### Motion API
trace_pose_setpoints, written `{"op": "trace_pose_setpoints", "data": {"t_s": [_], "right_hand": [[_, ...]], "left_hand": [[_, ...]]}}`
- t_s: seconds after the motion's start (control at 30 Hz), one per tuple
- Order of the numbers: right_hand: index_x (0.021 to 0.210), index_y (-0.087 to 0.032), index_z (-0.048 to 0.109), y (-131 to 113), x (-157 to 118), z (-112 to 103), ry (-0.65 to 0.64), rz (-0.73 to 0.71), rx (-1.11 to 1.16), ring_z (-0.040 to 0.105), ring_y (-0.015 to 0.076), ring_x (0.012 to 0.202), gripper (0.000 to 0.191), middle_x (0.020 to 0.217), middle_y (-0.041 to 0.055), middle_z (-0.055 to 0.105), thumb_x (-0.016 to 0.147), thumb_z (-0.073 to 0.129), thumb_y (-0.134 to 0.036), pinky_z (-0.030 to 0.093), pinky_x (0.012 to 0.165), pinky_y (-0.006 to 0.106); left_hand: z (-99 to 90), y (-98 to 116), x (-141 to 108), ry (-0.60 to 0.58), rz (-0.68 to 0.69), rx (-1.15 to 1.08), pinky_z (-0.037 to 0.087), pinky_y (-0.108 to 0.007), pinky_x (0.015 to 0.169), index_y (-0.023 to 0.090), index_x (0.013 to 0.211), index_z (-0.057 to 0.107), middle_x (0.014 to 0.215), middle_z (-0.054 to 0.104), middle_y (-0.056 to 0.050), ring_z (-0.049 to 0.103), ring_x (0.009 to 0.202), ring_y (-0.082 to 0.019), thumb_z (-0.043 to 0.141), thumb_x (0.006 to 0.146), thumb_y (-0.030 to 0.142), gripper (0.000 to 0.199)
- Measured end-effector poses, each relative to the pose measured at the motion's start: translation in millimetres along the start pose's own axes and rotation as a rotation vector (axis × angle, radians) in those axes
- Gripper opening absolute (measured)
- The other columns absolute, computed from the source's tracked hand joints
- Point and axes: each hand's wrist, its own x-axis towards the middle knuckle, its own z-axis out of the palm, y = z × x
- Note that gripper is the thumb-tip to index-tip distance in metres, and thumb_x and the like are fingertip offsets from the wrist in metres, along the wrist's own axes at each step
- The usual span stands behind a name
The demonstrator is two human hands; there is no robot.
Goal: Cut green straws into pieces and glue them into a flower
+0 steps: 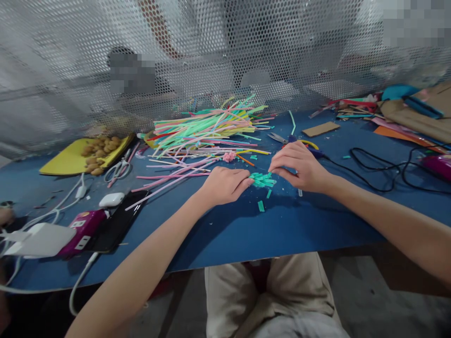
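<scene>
My left hand [227, 185] is closed, pinching one end of a teal cluster of short cut pieces [262, 180] between thumb and fingertips. It is held low over the blue table. At the far end of the cluster, my right hand [299, 165] has thumb and forefinger pinched at a tiny teal bit; whether this is joined to the cluster I cannot tell. A loose teal piece [260, 206] lies on the table just below, with smaller scraps around it. Behind my right hand are pliers [278, 138], partly hidden by the hand.
A heap of long, thin pastel strips [207, 124] lies at the back, beside a small pink cluster [229, 157]. On the left are a yellow sheet [63, 157] with brown lumps, a phone [120, 223] and white cables. A black cable [373, 176] loops on the right. Perforated mesh [197, 56] rises behind.
</scene>
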Motion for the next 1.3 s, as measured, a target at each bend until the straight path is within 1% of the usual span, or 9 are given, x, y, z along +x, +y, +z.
{"op": "trace_pose_setpoints", "data": {"t_s": [0.17, 0.5, 0.8, 1.1, 1.17, 1.3], "right_hand": [[0.1, -0.026, 0.071, -0.6, 0.2, 1.3, 0.012, 0.016, -0.013, 0.064, 0.0206, 0.094, 0.006, 0.099, 0.0024, 0.077, 0.096, 0.067, -0.027, 0.042, 0.088, 0.04], [0.102, -0.027, 0.075, -2.7, 1.0, 3.6, 0.025, 0.033, -0.022, 0.063, 0.0209, 0.093, 0.012, 0.101, 0.0014, 0.078, 0.098, 0.064, -0.023, 0.04, 0.086, 0.04], [0.098, -0.027, 0.075, -8.7, 5.1, 2.2, 0.023, 0.06, -0.012, 0.064, 0.0208, 0.092, 0.009, 0.099, 0.0016, 0.078, 0.097, 0.066, -0.025, 0.041, 0.086, 0.041], [0.096, -0.025, 0.075, -8.8, 3.8, 3.4, 0.02, 0.072, -0.027, 0.064, 0.0202, 0.091, 0.007, 0.099, 0.002, 0.078, 0.096, 0.069, -0.028, 0.041, 0.085, 0.04], [0.097, -0.025, 0.074, -9.1, 3.1, 2.5, 0.037, 0.07, -0.022, 0.064, 0.0201, 0.091, 0.006, 0.099, 0.0021, 0.078, 0.095, 0.069, -0.027, 0.042, 0.084, 0.04], [0.096, -0.026, 0.074, -10.0, 2.4, -1.7, 0.119, 0.043, -0.026, 0.065, 0.02, 0.088, 0.005, 0.096, 0.0015, 0.077, 0.092, 0.072, -0.025, 0.043, 0.083, 0.041]], "left_hand": [[0.6, -0.1, 0.0, -0.002, -0.023, -0.005, 0.023, -0.033, 0.056, 0.02, 0.082, 0.059, 0.069, 0.065, -0.003, 0.058, 0.058, -0.017, 0.031, 0.108, 0.043, 0.045], [-0.2, 2.4, 0.5, 0.019, 0.001, 0.008, 0.023, -0.033, 0.055, 0.02, 0.081, 0.059, 0.066, 0.064, -0.003, 0.059, 0.058, -0.017, 0.029, 0.108, 0.043, 0.046], [0.7, 3.7, 0.0, 0.024, -0.006, 0.003, 0.023, -0.033, 0.055, 0.02, 0.084, 0.06, 0.067, 0.064, -0.004, 0.061, 0.06, -0.018, 0.029, 0.109, 0.042, 0.046], [2.0, 3.0, -1.5, 0.035, -0.006, 0.003, 0.023, -0.034, 0.055, 0.02, 0.085, 0.06, 0.069, 0.065, -0.003, 0.061, 0.061, -0.017, 0.031, 0.109, 0.041, 0.043], [2.4, 2.1, -1.5, 0.029, -0.013, 0.011, 0.023, -0.033, 0.056, 0.02, 0.087, 0.06, 0.071, 0.065, -0.003, 0.062, 0.063, -0.018, 0.031, 0.109, 0.041, 0.041], [1.7, 1.2, -1.7, 0.037, -0.028, 0.03, 0.023, -0.033, 0.055, 0.019, 0.093, 0.062, 0.075, 0.066, -0.005, 0.063, 0.067, -0.018, 0.031, 0.109, 0.042, 0.041]]}}
